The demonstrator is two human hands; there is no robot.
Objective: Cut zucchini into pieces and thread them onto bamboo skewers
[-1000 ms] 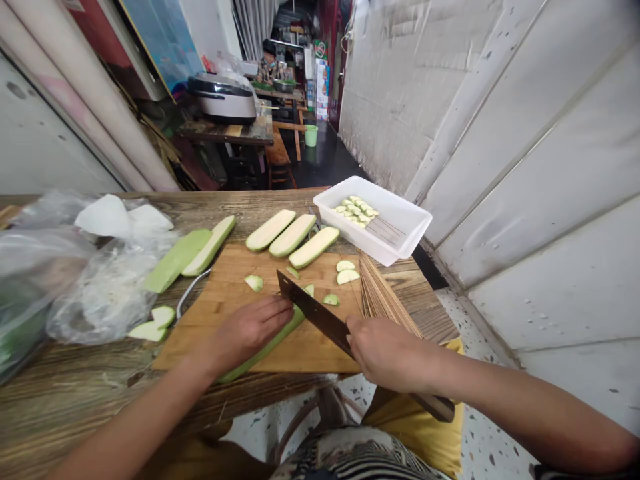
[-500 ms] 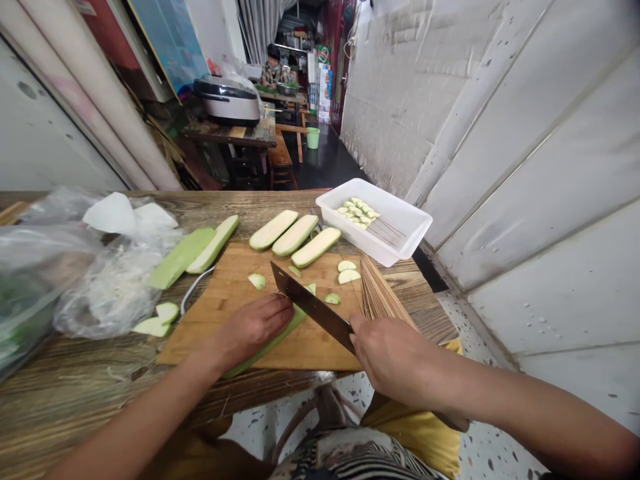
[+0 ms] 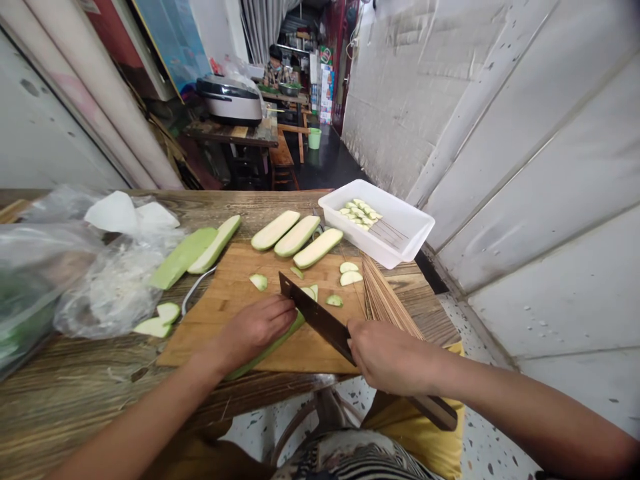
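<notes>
Head view: skewers [image 3: 387,297] near knife [image 3: 323,322]

We can't read any words or numbers here. Far at the back, we see colored print on the tall stack of boxes [image 3: 327,97], but it is too small for us to read. Above it, a green box [image 3: 326,55] has a round, pale mark, too blurry for us to make out. We can't read the pale label [image 3: 91,6] at the top left either.

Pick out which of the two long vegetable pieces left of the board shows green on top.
The left piece: all green, while the right piece shows pale flesh.
</notes>
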